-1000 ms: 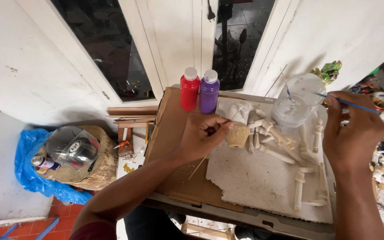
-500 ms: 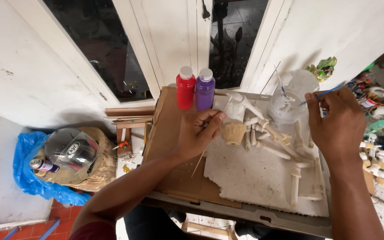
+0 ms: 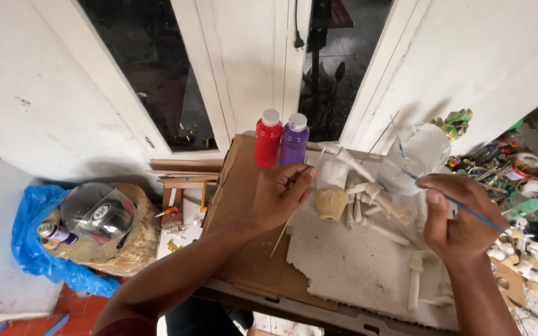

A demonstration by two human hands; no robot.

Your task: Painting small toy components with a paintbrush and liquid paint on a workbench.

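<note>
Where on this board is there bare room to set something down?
The white sheet is bare between the left hand and right hand. So is the brown cardboard left of the left hand. It is crowded among the pale figure pieces and around the paint bottles.

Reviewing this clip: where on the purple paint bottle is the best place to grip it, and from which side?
Grip the purple paint bottle around its cylindrical body, below the white cap, coming from its right or front. It stands upright, pressed against the red bottle on its left, so that side is blocked. The left hand, holding a thin stick, is nearest; fingers should probably wrap the round middle.
</note>
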